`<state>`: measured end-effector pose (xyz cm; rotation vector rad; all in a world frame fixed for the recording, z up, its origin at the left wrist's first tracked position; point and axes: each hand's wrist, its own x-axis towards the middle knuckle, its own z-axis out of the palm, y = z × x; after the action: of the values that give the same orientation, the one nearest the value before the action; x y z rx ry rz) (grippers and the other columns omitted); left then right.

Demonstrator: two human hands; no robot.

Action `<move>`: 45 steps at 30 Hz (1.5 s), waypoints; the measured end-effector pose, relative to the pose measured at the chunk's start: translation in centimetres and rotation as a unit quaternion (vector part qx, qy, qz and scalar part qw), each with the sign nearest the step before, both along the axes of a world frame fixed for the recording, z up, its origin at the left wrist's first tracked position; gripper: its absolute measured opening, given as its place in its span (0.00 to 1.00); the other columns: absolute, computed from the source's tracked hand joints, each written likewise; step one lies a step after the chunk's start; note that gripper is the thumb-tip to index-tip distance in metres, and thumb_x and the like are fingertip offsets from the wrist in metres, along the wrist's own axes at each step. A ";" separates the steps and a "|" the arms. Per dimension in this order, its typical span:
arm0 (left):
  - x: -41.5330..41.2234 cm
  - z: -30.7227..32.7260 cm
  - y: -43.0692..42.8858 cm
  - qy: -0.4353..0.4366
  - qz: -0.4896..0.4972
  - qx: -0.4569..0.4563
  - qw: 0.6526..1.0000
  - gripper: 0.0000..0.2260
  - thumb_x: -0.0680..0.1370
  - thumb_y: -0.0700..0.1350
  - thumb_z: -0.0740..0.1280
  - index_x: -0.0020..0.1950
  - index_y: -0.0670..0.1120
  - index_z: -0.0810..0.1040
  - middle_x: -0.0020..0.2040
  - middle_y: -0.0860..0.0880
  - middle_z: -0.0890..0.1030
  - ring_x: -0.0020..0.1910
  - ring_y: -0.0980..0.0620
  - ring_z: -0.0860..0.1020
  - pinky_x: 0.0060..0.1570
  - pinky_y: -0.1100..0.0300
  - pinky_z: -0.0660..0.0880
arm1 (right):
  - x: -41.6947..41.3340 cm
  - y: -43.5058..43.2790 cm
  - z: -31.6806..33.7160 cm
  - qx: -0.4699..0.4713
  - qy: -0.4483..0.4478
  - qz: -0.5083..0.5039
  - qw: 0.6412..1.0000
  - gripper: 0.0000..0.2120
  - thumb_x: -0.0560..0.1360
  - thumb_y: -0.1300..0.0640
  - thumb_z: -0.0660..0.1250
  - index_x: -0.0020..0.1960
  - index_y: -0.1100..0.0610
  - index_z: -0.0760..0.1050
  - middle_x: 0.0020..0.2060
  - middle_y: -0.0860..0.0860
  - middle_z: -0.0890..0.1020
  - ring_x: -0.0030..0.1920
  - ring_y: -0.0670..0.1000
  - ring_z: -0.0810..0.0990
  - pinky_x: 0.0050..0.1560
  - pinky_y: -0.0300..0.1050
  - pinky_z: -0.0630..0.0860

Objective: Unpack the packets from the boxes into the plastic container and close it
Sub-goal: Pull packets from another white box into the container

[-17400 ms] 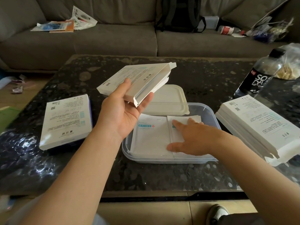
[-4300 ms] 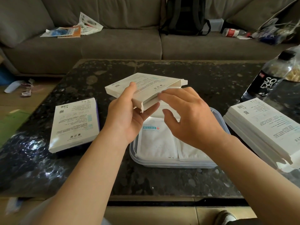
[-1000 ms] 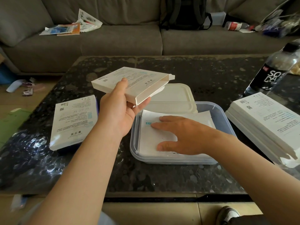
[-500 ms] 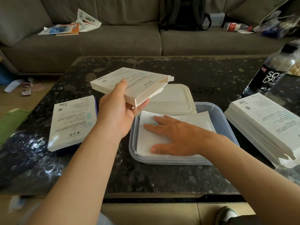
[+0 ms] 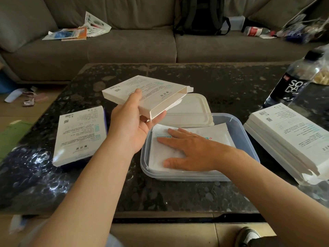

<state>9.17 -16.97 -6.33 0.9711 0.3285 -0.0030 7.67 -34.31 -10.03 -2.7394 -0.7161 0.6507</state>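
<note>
A stack of white printed cardboard boxes [image 5: 284, 129] is set to the right of the right forearm, judged to be kept within reach for unpacking. The clear rectangular plastic container [image 5: 249, 145] lies directly beneath the right hand [image 5: 192, 150], uncovered so that packets can be laid in flat. A flat white cardboard box [image 5: 156, 97] is gripped by the left hand [image 5: 131, 125], thumb on top and fingers beneath. Its open end is turned toward the container, and its contents cannot be seen. A single white cardboard box [image 5: 80, 132] lies left of the left wrist. The cream rectangular plastic lid [image 5: 194, 109] is parked just beyond the right fingertips, ready for closing. The white paper packets [image 5: 219, 134] are pressed down inside the container by the right hand, fingers straight and spread, presumably to level the pile.

Everything is borne by a black speckled stone table [image 5: 231, 82]. A grey fabric sofa [image 5: 131, 47] stands beyond both hands, with a black backpack [image 5: 201, 15] on it. A dark-labelled clear plastic bottle [image 5: 292, 84] stands far right of the right hand.
</note>
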 end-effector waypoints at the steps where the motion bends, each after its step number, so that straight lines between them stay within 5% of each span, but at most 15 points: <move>1: -0.1 0.0 0.0 -0.002 -0.007 -0.003 1.000 0.14 0.84 0.47 0.68 0.69 0.49 0.75 0.59 0.43 0.85 0.53 0.45 0.87 0.43 0.51 0.85 | -0.1 0.0 0.2 0.015 -0.003 -0.021 1.000 0.34 0.77 0.32 0.59 0.79 0.35 0.51 0.81 0.42 0.47 0.81 0.50 0.48 0.78 0.52 0.50; 6: -0.7 0.4 -0.2 -0.011 -0.062 -0.009 0.998 0.14 0.83 0.51 0.68 0.68 0.52 0.76 0.57 0.45 0.87 0.52 0.44 0.87 0.47 0.41 0.85 | 0.3 -1.9 2.0 0.197 -0.138 -0.216 0.946 0.14 0.83 0.53 0.61 0.67 0.47 0.76 0.68 0.47 0.77 0.62 0.49 0.78 0.60 0.41 0.74; 10: -1.2 0.8 -1.7 -0.024 -0.120 0.007 0.992 0.18 0.81 0.54 0.68 0.70 0.53 0.76 0.59 0.45 0.87 0.57 0.42 0.86 0.53 0.35 0.83 | -0.1 -5.5 5.0 0.434 -0.115 -0.415 0.791 0.15 0.83 0.62 0.56 0.54 0.53 0.81 0.52 0.49 0.83 0.53 0.49 0.83 0.55 0.49 0.82; 12: -1.7 0.9 -3.2 -0.027 -0.143 0.017 0.989 0.18 0.81 0.54 0.68 0.70 0.53 0.77 0.60 0.46 0.86 0.59 0.43 0.85 0.54 0.38 0.83 | -0.8 -7.5 6.6 0.531 -0.073 -0.466 0.704 0.12 0.84 0.59 0.58 0.54 0.56 0.80 0.51 0.54 0.84 0.53 0.54 0.84 0.55 0.53 0.83; 14: -2.5 0.9 -5.2 -0.030 -0.167 0.029 0.985 0.20 0.80 0.53 0.69 0.71 0.53 0.77 0.60 0.47 0.86 0.59 0.46 0.85 0.51 0.44 0.84 | -2.0 -9.8 7.9 0.571 -0.026 -0.485 0.662 0.13 0.84 0.52 0.59 0.56 0.58 0.79 0.51 0.56 0.85 0.51 0.56 0.85 0.55 0.53 0.83; 17: -4.0 0.8 -8.7 -0.043 -0.212 0.045 0.975 0.19 0.80 0.52 0.68 0.72 0.53 0.76 0.61 0.48 0.86 0.60 0.47 0.85 0.49 0.47 0.84 | -4.0 -13.0 8.9 0.526 0.000 -0.483 0.700 0.14 0.81 0.47 0.64 0.56 0.57 0.80 0.50 0.57 0.84 0.47 0.56 0.85 0.51 0.53 0.83; 21: -5.4 0.7 -14.1 -0.047 -0.255 0.039 0.965 0.17 0.82 0.49 0.67 0.71 0.53 0.75 0.60 0.47 0.86 0.59 0.47 0.85 0.54 0.44 0.84 | -6.2 -17.0 9.2 0.447 -0.065 -0.485 0.749 0.05 0.79 0.55 0.70 0.51 0.56 0.83 0.49 0.54 0.84 0.47 0.55 0.84 0.45 0.49 0.83; 28: -5.7 1.3 -22.6 -0.005 -0.357 0.091 0.930 0.13 0.85 0.48 0.65 0.69 0.50 0.76 0.59 0.42 0.85 0.57 0.41 0.85 0.48 0.42 0.85 | -8.3 -24.3 8.0 0.346 -0.193 -0.549 0.736 0.08 0.79 0.59 0.68 0.42 0.52 0.83 0.41 0.51 0.83 0.42 0.50 0.80 0.41 0.46 0.80; 32: -5.2 0.2 -25.4 -0.007 -0.338 0.151 0.929 0.12 0.82 0.41 0.70 0.65 0.46 0.79 0.57 0.43 0.86 0.51 0.44 0.86 0.40 0.52 0.84 | -8.5 -27.4 6.2 0.301 -0.228 -0.552 0.743 0.11 0.79 0.60 0.67 0.40 0.49 0.81 0.39 0.47 0.82 0.40 0.47 0.79 0.42 0.44 0.79; 38: -4.5 -1.7 -27.7 -0.038 -0.296 0.233 0.926 0.12 0.80 0.43 0.73 0.64 0.49 0.81 0.55 0.49 0.87 0.48 0.49 0.87 0.41 0.55 0.85 | -7.8 -29.3 4.4 0.253 -0.246 -0.556 0.753 0.09 0.80 0.59 0.62 0.50 0.53 0.82 0.44 0.48 0.82 0.44 0.49 0.79 0.37 0.41 0.72; 45: -4.1 -2.6 -28.5 -0.052 -0.273 0.320 0.906 0.14 0.80 0.48 0.73 0.65 0.47 0.80 0.55 0.51 0.84 0.46 0.50 0.86 0.37 0.59 0.84 | -6.4 -29.7 3.5 0.220 -0.230 -0.545 0.776 0.12 0.82 0.61 0.58 0.51 0.56 0.80 0.44 0.48 0.78 0.40 0.45 0.75 0.42 0.44 0.79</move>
<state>5.02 -45.51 -8.91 1.6878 -0.0673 -0.3754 1.32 -64.01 -6.49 -2.2794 0.6291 -0.4149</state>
